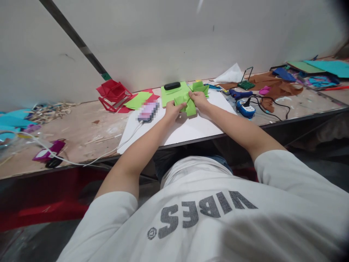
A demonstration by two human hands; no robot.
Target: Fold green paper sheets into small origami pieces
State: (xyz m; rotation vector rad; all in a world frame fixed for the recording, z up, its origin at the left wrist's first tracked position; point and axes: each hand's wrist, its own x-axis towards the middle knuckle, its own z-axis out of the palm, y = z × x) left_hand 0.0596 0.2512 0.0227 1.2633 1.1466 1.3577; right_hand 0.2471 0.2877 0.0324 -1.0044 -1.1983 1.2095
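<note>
Both hands meet over a folded piece of green paper (189, 105) lying on a white sheet (191, 127) on the workbench. My left hand (173, 110) pinches the paper's left side with curled fingers. From the right, my right hand (199, 100) grips its upper edge, fingers closed on it. Just behind lie more green paper sheets (170, 96) with a black oblong object (172, 86) resting on top.
A phone (148, 111) with a white cable lies left of the hands. A red miniature chair (113, 94) stands behind it. A blue glue gun (240, 94), a blue plug adapter (245, 108), black cables and brown and blue paper scraps lie to the right. Wooden sticks lie at far left.
</note>
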